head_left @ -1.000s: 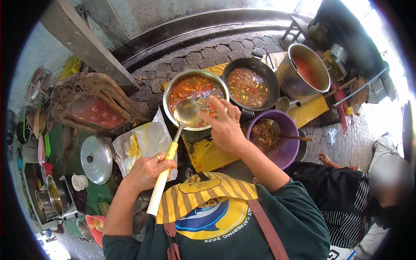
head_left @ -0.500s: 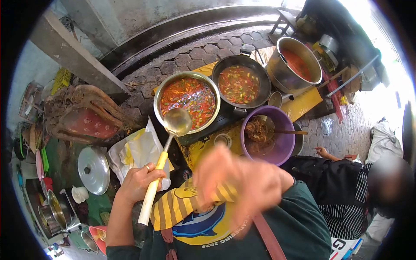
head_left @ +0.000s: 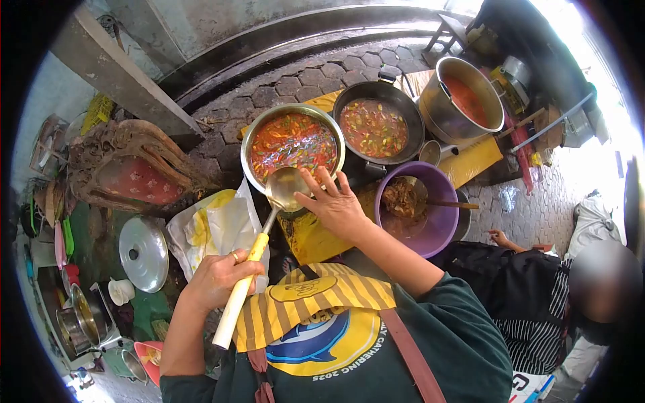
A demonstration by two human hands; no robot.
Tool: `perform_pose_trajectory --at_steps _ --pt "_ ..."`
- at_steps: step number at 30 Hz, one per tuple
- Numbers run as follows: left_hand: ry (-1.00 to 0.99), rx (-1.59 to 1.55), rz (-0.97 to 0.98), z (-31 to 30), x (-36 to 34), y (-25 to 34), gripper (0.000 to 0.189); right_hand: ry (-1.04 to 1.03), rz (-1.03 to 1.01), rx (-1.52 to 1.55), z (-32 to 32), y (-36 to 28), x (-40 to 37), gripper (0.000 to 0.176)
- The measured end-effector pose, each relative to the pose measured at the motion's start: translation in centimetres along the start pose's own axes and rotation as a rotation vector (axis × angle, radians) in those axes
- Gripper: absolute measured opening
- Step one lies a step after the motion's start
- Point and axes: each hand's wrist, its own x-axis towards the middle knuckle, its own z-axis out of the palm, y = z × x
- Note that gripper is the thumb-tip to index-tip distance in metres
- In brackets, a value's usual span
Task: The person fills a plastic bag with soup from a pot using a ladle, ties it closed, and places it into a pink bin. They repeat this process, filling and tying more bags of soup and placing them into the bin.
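Note:
My left hand [head_left: 218,281] is wrapped round the pale yellow handle of a ladle [head_left: 241,293], a ring on one finger. The ladle's round metal bowl overlaps the near rim of a steel bowl [head_left: 246,161] filled with red soup and chopped vegetables. Fingers spread, my right hand [head_left: 339,209] reaches forward beside the ladle's bowl, its fingertips at the bowl's right edge. Right of the steel bowl stands a black wok [head_left: 416,127] of similar soup. A purple basin [head_left: 446,225] nearer me contains brown chunks of food and a wooden-handled ladle [head_left: 450,204].
A tall steel pot [head_left: 433,111] of red liquid stands beyond the basin. White plastic [head_left: 228,225] lies left of the steel bowl, near a metal lid [head_left: 144,258] and a carved chair [head_left: 134,171]. Another person [head_left: 510,282] in a black apron is at right.
My right hand, blurred in front of my chest before, has moved forward to the ladle's bowl with its fingers spread. The left hand keeps its hold on the ladle.

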Motion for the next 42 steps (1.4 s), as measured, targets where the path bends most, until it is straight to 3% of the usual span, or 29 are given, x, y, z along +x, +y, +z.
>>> perform_pose_trajectory --at_steps 3,5,7,9,10,11,12,13,14,15,17,19,20,22,25,26,29,31,35,36,37,39,41,42 --pt "0.004 -0.007 -0.013 0.0 0.1 -0.2 0.023 0.051 0.139 0.239 -5.3 -0.4 0.4 0.047" --pt "-0.023 0.034 -0.072 0.0 -0.1 0.0 0.023 0.138 0.066 0.694 -10.4 -0.4 0.8 0.041" --pt "-0.009 0.004 -0.08 0.2 0.0 -0.1 0.023 0.124 -0.212 1.29 -16.4 -0.8 0.2 0.035" --pt "0.0 -0.023 -0.088 0.6 0.0 -0.2 0.023 0.209 -0.667 1.693 -18.0 -2.2 -0.5 0.033" --pt "0.042 -0.037 -0.099 1.1 0.0 -0.4 0.022 0.216 -0.661 1.689 -18.3 -2.9 -0.1 0.033" --pt "0.081 -0.054 -0.113 1.6 0.0 -0.6 0.022 0.442 -0.765 1.712 -18.2 -4.0 0.8 0.022" --pt "0.07 -0.064 -0.112 2.1 -0.1 -0.7 0.022 0.672 -0.858 1.723 -18.2 -4.6 1.1 0.029" --pt "0.092 -0.067 -0.151 2.5 0.0 -0.9 0.022 0.676 -0.846 1.718 -17.7 -3.7 0.8 0.029" --pt "0.117 -0.067 -0.187 2.9 0.3 -1.2 0.022 0.388 -0.771 1.628 -16.7 -1.9 0.6 0.019" --pt "0.114 -0.069 -0.176 3.2 0.8 -1.3 0.022 0.11 -0.688 1.521 -15.5 -0.7 0.2 0.025" --pt "0.137 -0.091 -0.263 4.2 1.8 -1.0 0.023 0.105 -0.271 1.219 -12.2 -1.8 -0.1 0.03" --pt "0.116 -0.109 -0.292 5.2 3.2 -0.7 0.029 0.004 -0.108 1.284 -9.1 -3.4 -0.6 0.04" --pt "0.088 -0.088 -0.306 5.7 4.2 -0.7 0.031 0.011 -0.097 1.278 -8.8 -3.7 -0.6 0.04" --pt "0.068 -0.048 -0.274 7.2 5.9 -1.5 0.037 0.029 -0.119 0.815 -8.6 -3.8 -0.7 0.038" --pt "-0.006 -0.105 -0.206 7.6 9.9 -0.9 0.039 0.2 0.052 0.64 -5.7 -3.4 -1.7 0.03" --pt "0.046 -0.085 -0.199 8.2 11.2 -1.0 0.038 0.368 0.078 0.591 -5.1 -2.9 -1.6 0.024" --pt "0.138 -0.018 -0.209 8.8 14.3 -1.1 0.04 0.445 0.204 0.545 -5.9 -0.4 -1.7 0.021" --pt "0.117 -0.012 -0.344 8.1 15.2 -0.5 0.047 0.483 0.311 0.54 -6.0 2.1 -1.5 0.018" --pt "0.179 -0.006 -0.406 8.3 12.9 -1.2 0.048 0.512 0.371 0.385 -3.7 8.6 -2.5 0.02" --pt "0.233 -0.002 -0.406 8.7 11.9 -1.5 0.04 0.47 0.386 0.304 -2.5 10.3 -3.0 0.022" --pt "0.231 -0.001 -0.419 9.1 10.7 -1.8 0.04 0.296 0.419 0.263 -1.1 11.8 -3.8 0.022" --pt "0.198 -0.034 -0.588 9.9 8.0 -2.2 0.031 -0.036 0.193 0.033 3.3 15.7 -5.9 0.012" --pt "0.187 -0.035 -0.651 11.5 4.8 -2.2 0.027 -0.247 0.095 -0.043 6.2 18.8 -8.5 0.006" --pt "0.183 -0.042 -0.711 12.1 3.6 -2.3 0.023 -0.257 0.077 -0.075 7.1 20.2 -9.6 0.007"
